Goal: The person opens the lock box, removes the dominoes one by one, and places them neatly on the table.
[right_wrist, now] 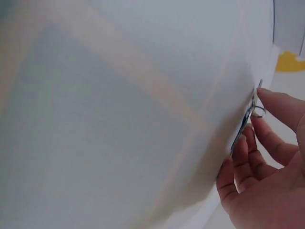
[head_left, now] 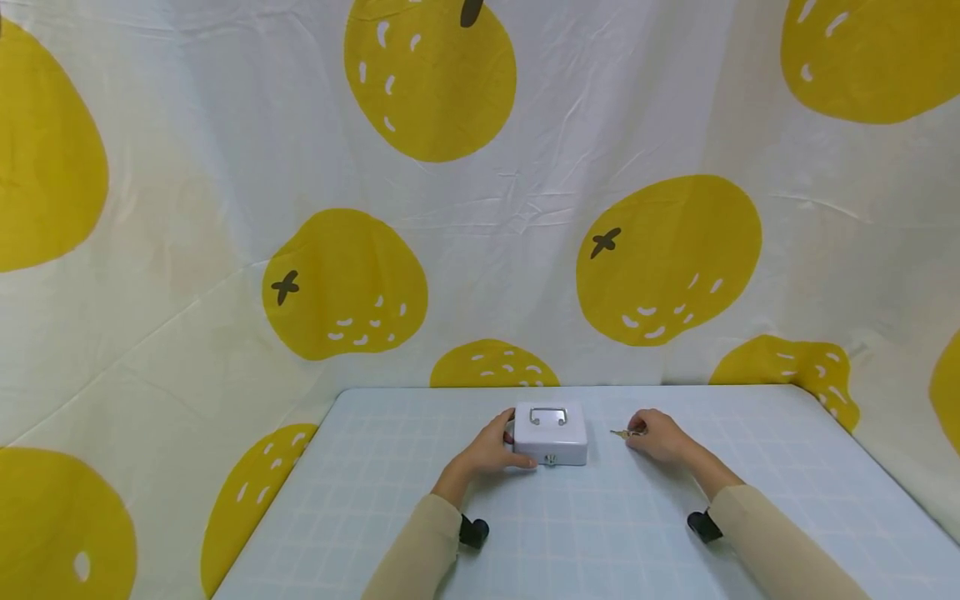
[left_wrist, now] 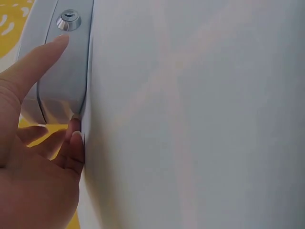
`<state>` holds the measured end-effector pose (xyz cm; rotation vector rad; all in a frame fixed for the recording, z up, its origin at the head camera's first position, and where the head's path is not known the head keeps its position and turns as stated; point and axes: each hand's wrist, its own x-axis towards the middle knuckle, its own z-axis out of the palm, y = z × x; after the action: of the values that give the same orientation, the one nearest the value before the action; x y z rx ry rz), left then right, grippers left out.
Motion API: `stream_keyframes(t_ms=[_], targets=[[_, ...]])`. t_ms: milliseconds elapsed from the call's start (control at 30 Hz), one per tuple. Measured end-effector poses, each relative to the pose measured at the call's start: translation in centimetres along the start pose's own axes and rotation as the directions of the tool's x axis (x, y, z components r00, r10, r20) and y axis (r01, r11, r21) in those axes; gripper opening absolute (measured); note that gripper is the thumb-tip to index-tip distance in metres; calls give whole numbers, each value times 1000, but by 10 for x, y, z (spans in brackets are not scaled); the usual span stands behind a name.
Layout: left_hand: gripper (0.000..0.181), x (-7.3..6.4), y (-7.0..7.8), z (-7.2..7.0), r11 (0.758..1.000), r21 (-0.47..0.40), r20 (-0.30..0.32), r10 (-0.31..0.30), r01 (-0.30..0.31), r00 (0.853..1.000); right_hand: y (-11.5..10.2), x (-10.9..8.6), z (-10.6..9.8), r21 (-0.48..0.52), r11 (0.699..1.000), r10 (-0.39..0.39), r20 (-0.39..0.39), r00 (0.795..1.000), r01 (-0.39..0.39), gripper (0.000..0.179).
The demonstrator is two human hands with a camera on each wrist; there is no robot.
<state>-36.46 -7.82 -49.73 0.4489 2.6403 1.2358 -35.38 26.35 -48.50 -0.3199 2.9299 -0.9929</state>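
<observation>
A small white cash box [head_left: 570, 446] with a metal handle [head_left: 548, 415] folded on its lid stands upright near the table's far edge. My left hand [head_left: 491, 450] holds the box at its left side. In the left wrist view its thumb lies along the front face, tip just beside the round key lock [left_wrist: 69, 20], while the other fingers curl at the side near the bottom edge. To the right of the box, my right hand [head_left: 660, 438] pinches keys [head_left: 621, 433] on a ring [right_wrist: 259, 111] between thumb and fingers, low over the tabletop. The lid is down.
A pale blue checked cloth covers the table [head_left: 600, 542]. Directly behind its far edge hangs a white curtain [head_left: 510, 250] printed with large yellow fruits. Dark wrist cameras sit on both forearms, at the left sleeve [head_left: 420, 542] and the right sleeve [head_left: 772, 533].
</observation>
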Motion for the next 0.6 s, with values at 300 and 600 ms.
stream_keyframes(t_ms=[300,600], targets=[[103,8,-6,0,999,-55,20,-3,4,1000,2,4,2,15,999,35,-1,999,-35,11],[109,8,-4,1,996,-84,23,-7,9,1000,1,4,0,32,997,71,36,997,-72,10]])
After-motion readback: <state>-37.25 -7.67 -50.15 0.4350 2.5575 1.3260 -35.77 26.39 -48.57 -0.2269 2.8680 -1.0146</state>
